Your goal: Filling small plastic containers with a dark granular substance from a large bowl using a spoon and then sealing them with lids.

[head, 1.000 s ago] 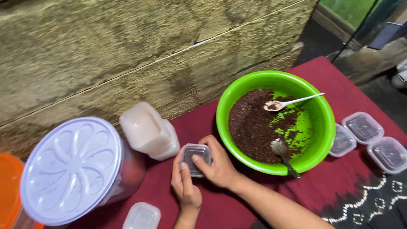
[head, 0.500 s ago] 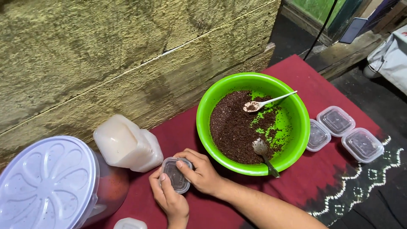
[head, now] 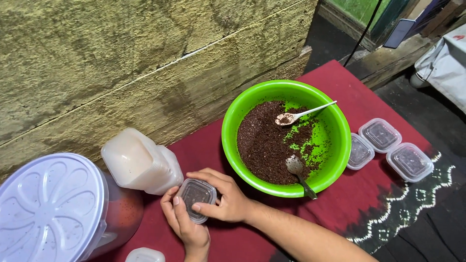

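Observation:
Both hands grip one small clear lidded container (head: 195, 194) with dark filling, on the red cloth (head: 369, 208). My left hand (head: 184, 225) cups its left and near side. My right hand (head: 221, 196) lies over its right side, fingers pressing on the lid. Just right of the hands stands a green bowl (head: 335, 121) half full of dark brown crumbly grains. A white plastic spoon (head: 301, 115) rests on the grains. A metal spoon (head: 298, 171) leans at the bowl's near rim.
Three closed small containers (head: 383, 143) sit right of the bowl. A tilted stack of empty clear containers (head: 138, 162) lies left of the hands. A big jar with a pale lid (head: 48, 208) stands far left. A rough wall runs behind.
The view has shifted, so everything sits differently in frame. Both hands have stayed on the small container, with the right fingers moving over its lid.

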